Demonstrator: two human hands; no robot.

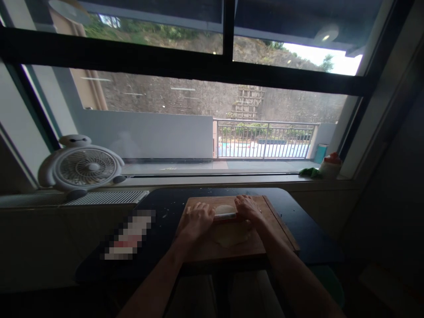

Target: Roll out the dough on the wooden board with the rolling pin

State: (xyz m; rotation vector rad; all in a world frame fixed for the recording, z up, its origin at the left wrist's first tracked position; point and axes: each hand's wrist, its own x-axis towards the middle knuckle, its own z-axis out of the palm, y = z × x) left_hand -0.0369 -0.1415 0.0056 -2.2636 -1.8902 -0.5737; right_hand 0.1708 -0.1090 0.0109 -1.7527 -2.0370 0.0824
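1. Left hand (199, 216): over left end of rolling pin (225, 216); can't tell if fingers wrap it.
2. Right hand (248, 207): over right end, same.
3. Rolling pin: on flat dough (233, 234), wooden board (212, 252), lower centre.

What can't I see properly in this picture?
All in the head view:
Ends of the rolling pin: under the left hand and right hand.
Thing on the table: blurred into blocks.
Green thing, lower right: dark, partly behind the right forearm.
Bits beyond the railing: too small to tell.
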